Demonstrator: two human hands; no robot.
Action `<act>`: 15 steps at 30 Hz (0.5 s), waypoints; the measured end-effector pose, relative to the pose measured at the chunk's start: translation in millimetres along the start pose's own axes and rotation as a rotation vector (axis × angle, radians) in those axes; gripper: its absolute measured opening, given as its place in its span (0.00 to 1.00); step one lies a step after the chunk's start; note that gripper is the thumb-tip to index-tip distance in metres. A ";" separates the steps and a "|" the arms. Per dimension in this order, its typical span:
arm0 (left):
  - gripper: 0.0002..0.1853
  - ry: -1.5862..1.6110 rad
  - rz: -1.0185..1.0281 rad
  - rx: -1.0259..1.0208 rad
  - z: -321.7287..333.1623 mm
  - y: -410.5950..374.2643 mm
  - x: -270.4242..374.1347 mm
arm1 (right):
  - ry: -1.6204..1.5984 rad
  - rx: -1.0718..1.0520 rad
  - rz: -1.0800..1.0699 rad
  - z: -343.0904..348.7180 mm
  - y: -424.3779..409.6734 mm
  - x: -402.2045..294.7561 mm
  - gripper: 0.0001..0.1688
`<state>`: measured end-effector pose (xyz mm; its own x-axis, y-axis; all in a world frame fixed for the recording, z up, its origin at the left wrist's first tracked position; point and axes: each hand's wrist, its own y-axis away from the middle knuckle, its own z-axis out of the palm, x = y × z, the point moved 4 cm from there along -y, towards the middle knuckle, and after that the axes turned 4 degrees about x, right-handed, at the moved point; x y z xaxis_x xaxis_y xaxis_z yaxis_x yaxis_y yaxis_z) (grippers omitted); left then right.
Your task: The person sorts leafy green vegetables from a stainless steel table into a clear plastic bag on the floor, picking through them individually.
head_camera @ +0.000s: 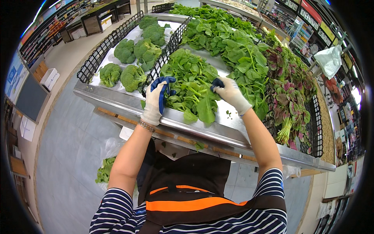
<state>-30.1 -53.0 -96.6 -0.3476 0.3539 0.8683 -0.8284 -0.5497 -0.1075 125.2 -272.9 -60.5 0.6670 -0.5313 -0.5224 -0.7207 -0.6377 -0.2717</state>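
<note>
A loose pile of leafy greens [190, 73] lies on the stainless steel display counter [230, 117] before me. My left hand [159, 95], in a white knit glove with a blue coated palm, cups the pile's left side beside a black plastic grid divider [168, 55]. Greens show near its fingers, but whether they are gripped is unclear. At the pile's right side is my right hand [226, 89], gloved alike, with curled fingers; what lies within them is hidden. One broad leaf [206, 108] hangs toward the counter's front edge, below and between my hands.
Broccoli heads [133, 77] sit on white lining to the left. More greens [245, 61] lie behind and right, and red-green amaranth bunches [287, 96] beyond another grid divider. A white plastic bag [328, 60] hangs at right. Bagged greens [105, 169] are low at left.
</note>
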 end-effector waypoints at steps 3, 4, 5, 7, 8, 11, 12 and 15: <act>0.12 0.058 -0.003 -0.076 -11.0 -6.1 -10.3 | -0.580 -0.033 0.100 -17.3 -8.9 15.3 0.11; 0.13 0.052 -0.007 -0.079 -12.3 -6.7 -8.6 | -0.724 -0.013 0.213 -27.3 -5.4 4.3 0.11; 0.12 0.054 -0.002 -0.055 -14.4 -5.6 -7.3 | -0.737 0.003 0.133 -32.1 -5.9 2.8 0.12; 0.12 0.071 0.005 -0.033 -5.3 -4.6 -2.8 | -0.447 0.152 -0.403 -50.3 0.9 3.2 0.17; 0.11 0.082 -0.005 -0.038 -3.0 -8.6 -1.5 | -0.348 0.191 -0.502 -52.0 2.0 8.1 0.21; 0.13 -0.132 0.314 -0.041 18.9 -14.3 26.5 | -0.245 0.202 -0.510 -56.9 -11.2 6.2 0.27; 0.16 -0.185 0.318 -0.079 28.2 -16.9 32.8 | -0.224 0.236 -0.509 -58.1 -12.9 9.5 0.28; 0.20 -0.449 0.562 -0.159 54.6 -24.4 55.3 | -0.586 0.178 -0.360 -54.3 -25.3 18.5 0.34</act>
<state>-5.2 -61.4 -19.5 -0.5535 -0.3116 0.7723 -0.6436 -0.4285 -0.6342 166.0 -296.9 -19.4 0.6939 0.1146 -0.7109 -0.5280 -0.5902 -0.6106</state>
